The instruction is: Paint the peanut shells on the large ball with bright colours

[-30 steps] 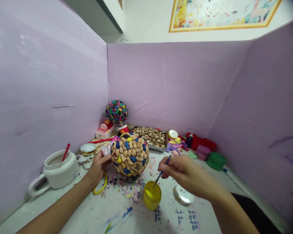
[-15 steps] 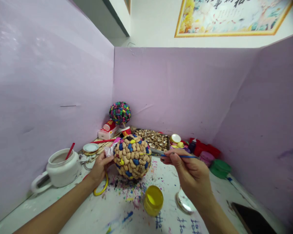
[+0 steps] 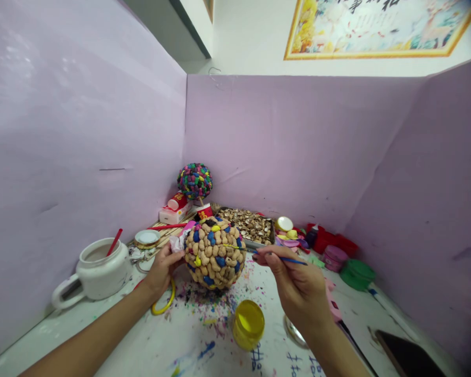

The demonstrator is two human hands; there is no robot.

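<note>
A ball covered with peanuts in their shells point(image 3: 210, 255) sits on the table, mostly plain tan with some blue, yellow and dark ones. My left hand point(image 3: 163, 271) is closed at its left side, steadying it, with a crumpled white tissue point(image 3: 175, 243) by the fingers. Pinched in my right hand point(image 3: 300, 285) is a thin blue paintbrush point(image 3: 288, 259); its yellow tip touches or nearly touches the front peanuts. An open jar of yellow paint point(image 3: 248, 325) stands in front of the ball. Behind my right wrist, a silvery lid point(image 3: 294, 332) is partly hidden.
At left stands a white mug point(image 3: 104, 275) holding a red stick. A multicoloured ball point(image 3: 195, 181) and a tray of shells point(image 3: 251, 226) are at the back. Pink point(image 3: 335, 257) and green paint jars point(image 3: 357, 273) stand at right, with a dark phone-like slab point(image 3: 410, 353) nearer.
My right hand has shifted slightly left and down, and the brush now slants more, its tip further left over the peanuts. The ball and my left hand stay in place; the view shifts slightly.
</note>
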